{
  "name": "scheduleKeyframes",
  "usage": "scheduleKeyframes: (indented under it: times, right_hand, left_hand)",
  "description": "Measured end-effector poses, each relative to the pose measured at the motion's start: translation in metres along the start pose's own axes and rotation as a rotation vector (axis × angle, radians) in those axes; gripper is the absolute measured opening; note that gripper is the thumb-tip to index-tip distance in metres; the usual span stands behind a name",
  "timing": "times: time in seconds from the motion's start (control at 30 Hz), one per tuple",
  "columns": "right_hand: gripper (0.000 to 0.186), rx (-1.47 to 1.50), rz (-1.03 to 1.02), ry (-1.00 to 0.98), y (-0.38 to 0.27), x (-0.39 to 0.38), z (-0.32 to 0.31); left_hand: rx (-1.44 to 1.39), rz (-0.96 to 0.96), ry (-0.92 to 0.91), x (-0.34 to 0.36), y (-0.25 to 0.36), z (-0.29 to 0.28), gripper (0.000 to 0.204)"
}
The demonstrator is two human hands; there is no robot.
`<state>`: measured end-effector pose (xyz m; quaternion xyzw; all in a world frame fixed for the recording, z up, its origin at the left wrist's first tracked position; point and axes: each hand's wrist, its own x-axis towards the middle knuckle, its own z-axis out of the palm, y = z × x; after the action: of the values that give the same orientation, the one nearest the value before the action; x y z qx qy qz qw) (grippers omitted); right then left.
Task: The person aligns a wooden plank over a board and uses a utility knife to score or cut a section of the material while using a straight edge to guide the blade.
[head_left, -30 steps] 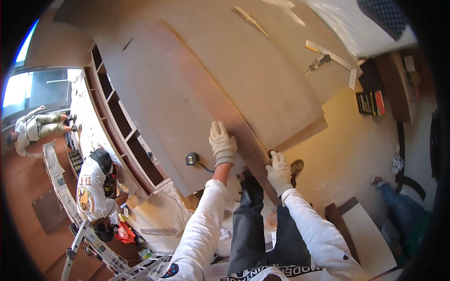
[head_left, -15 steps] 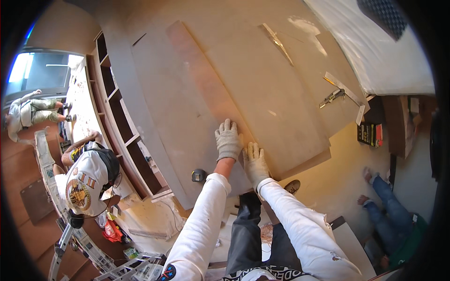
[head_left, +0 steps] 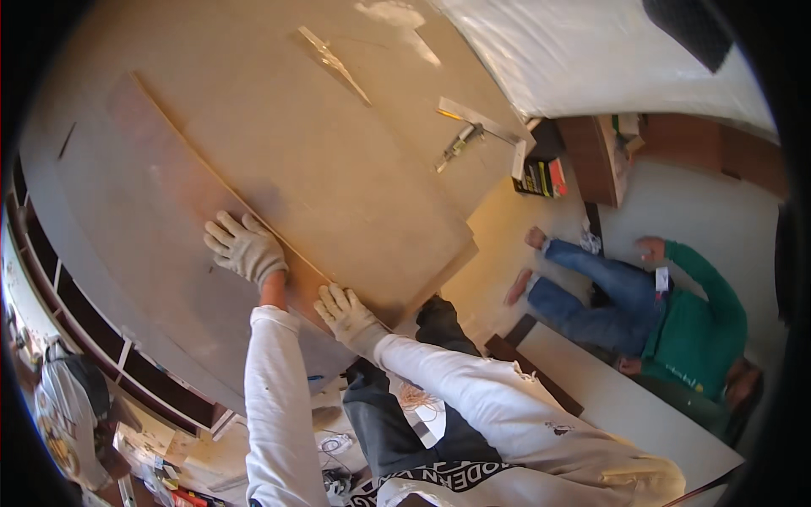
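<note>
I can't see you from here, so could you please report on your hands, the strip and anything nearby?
Left hand open, palm down on brown strip. Right hand open, toward its near end. Caliper and square apart from both hands.

Counting one gloved left hand (head_left: 247,248) and one gloved right hand (head_left: 350,322), making two, plus one long narrow board (head_left: 173,160). Showing, farther off, one L-shaped square (head_left: 520,159), one slim metal tool (head_left: 458,149), one yellow pencil-like stick (head_left: 449,114), one split pale strip (head_left: 334,63) and one thin dark sliver (head_left: 67,141). Seeing also two other people, namely one person in a green top (head_left: 694,329) with two bare feet (head_left: 518,288) and one person in a pale top (head_left: 66,412).
</note>
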<state>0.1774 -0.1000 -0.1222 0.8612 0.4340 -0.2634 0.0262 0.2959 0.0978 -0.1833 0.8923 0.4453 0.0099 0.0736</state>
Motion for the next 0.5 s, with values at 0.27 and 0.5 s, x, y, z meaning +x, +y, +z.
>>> scheduleKeyframes:
  times: [0.27, 0.5]
  right_hand:
    - [0.038, 0.362, 0.269, 0.546, 0.199, 0.058, -0.111]
    - [0.061, -0.302, 0.364, 0.069, 0.424, 0.045, -0.072]
  left_hand:
    - [0.089, -0.036, -0.053, 0.013, -0.012, 0.009, 0.061]
    - [-0.011, -0.084, -0.098, 0.011, -0.013, 0.005, 0.062]
